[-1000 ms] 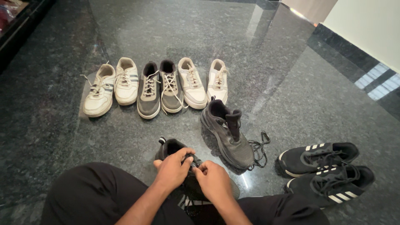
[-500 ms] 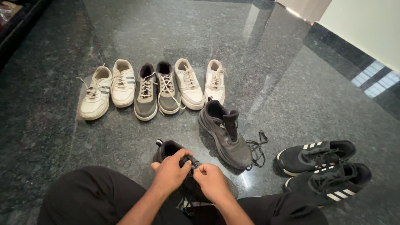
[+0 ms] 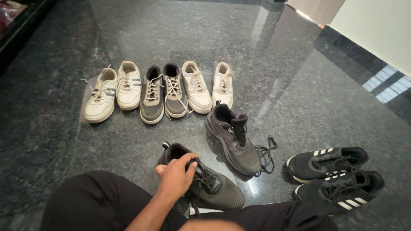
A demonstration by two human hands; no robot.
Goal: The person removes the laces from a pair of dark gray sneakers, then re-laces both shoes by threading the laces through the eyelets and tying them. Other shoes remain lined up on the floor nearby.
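The left hand [image 3: 176, 176] has its grip clenched on the collar and tongue of a dark grey shoe [image 3: 205, 182], which lies on the polished stone floor [image 3: 299, 85] just before the person's black-trousered legs [image 3: 94, 201]. The right hand is out of sight. Its unlaced mate [image 3: 233, 139] lies just beyond, loose laces trailing.
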